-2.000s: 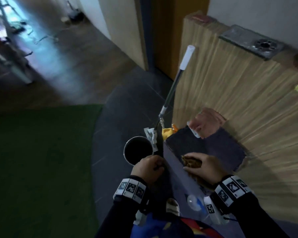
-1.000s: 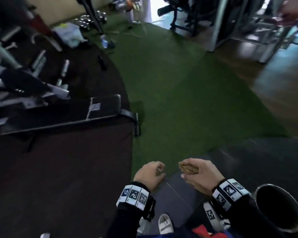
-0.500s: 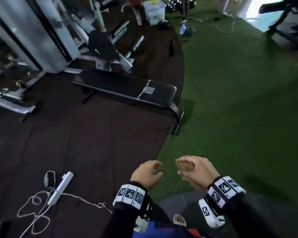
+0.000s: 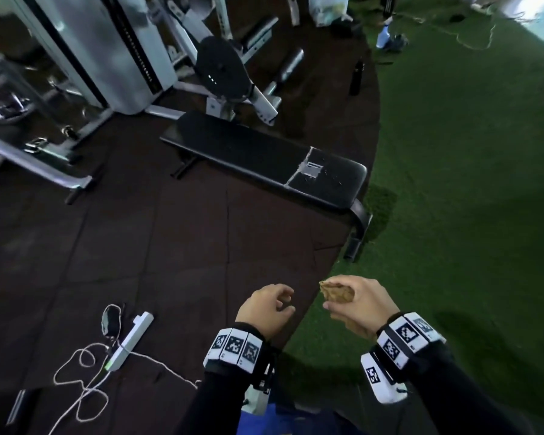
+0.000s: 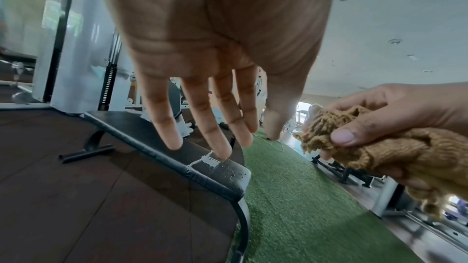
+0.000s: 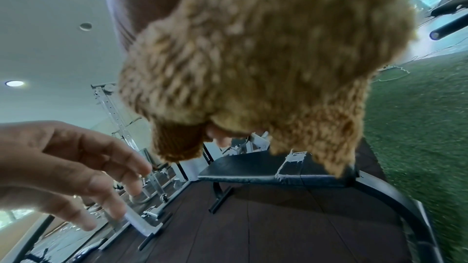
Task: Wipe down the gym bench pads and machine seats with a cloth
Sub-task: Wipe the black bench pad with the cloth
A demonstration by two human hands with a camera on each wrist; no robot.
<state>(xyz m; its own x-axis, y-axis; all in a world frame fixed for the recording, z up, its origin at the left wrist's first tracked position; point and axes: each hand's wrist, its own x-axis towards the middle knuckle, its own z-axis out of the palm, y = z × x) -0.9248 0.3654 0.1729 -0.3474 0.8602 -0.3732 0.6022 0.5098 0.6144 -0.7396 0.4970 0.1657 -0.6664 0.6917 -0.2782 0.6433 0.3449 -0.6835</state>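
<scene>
A flat black bench pad (image 4: 264, 161) with a torn, taped patch near its right end stands on the dark rubber floor ahead of me; it also shows as the bench pad (image 5: 162, 147) and the bench pad (image 6: 273, 175). My right hand (image 4: 355, 296) grips a bunched tan fuzzy cloth (image 4: 336, 291), seen close as the cloth (image 6: 253, 63) and the cloth (image 5: 367, 145). My left hand (image 4: 270, 306) hangs beside it, fingers loose and holding nothing; the left hand (image 5: 215, 123) shows straight fingers. Both hands are well short of the bench.
A grey weight machine (image 4: 113, 51) with a round black seat pad (image 4: 222, 70) stands behind the bench. A white power strip (image 4: 129, 343) and a tangled cord (image 4: 82, 381) lie on the floor at left. Green turf (image 4: 468, 183) spreads to the right, with a dark bottle (image 4: 357, 76) at its edge.
The view has swung from a wooden counter and bucket round to the gym floor, and the bench now lies nearer and more central. The right hand keeps its hold on the cloth.
</scene>
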